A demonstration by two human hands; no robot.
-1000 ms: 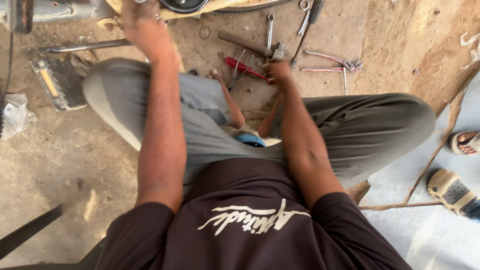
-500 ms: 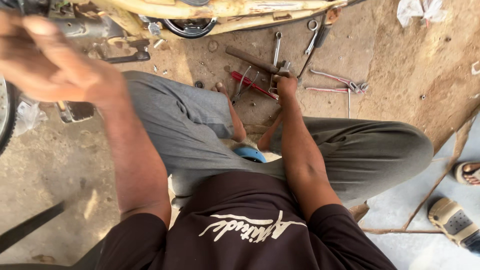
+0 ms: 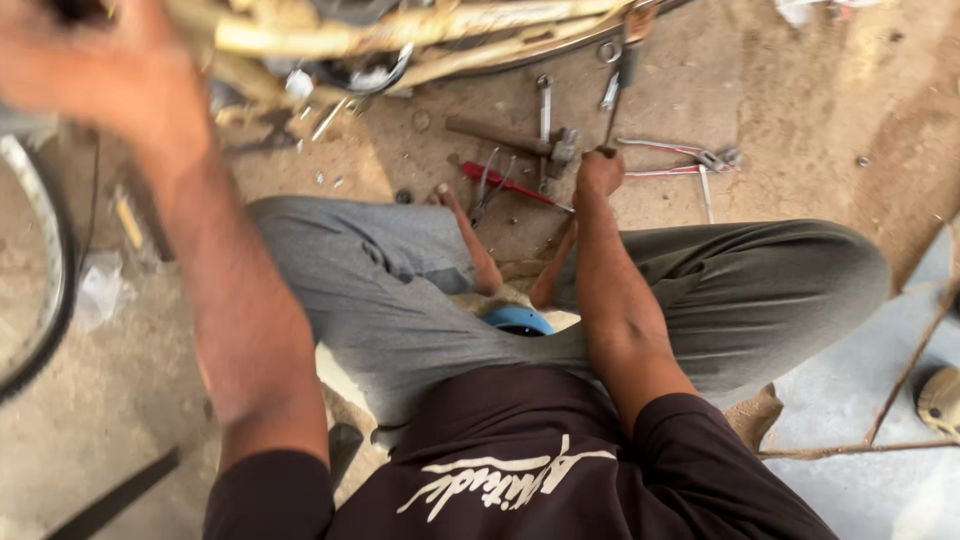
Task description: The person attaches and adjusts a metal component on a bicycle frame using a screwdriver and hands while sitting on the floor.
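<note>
I sit on the dirt floor with my legs folded in grey trousers. My right hand (image 3: 598,176) reaches forward to the tools on the ground, its fingers closed around the lower end of a thin dark tool (image 3: 618,92). A hammer (image 3: 500,134), a spanner (image 3: 543,100), red-handled pliers (image 3: 505,186) and a second pair of pliers (image 3: 680,158) lie around it. My left hand (image 3: 105,72) is raised at the upper left, blurred, beside a yellowish bicycle frame (image 3: 420,28). What it holds is unclear.
A bicycle wheel (image 3: 45,300) curves down the left edge, with a scrap of plastic (image 3: 100,290) beside it. A blue round object (image 3: 515,320) sits between my legs. A sandal (image 3: 940,400) and a grey-blue sheet (image 3: 860,420) are at the right.
My left hand has lifted off the bicycle parts and swung up to the left, close to the camera. My right hand has stayed at the tools.
</note>
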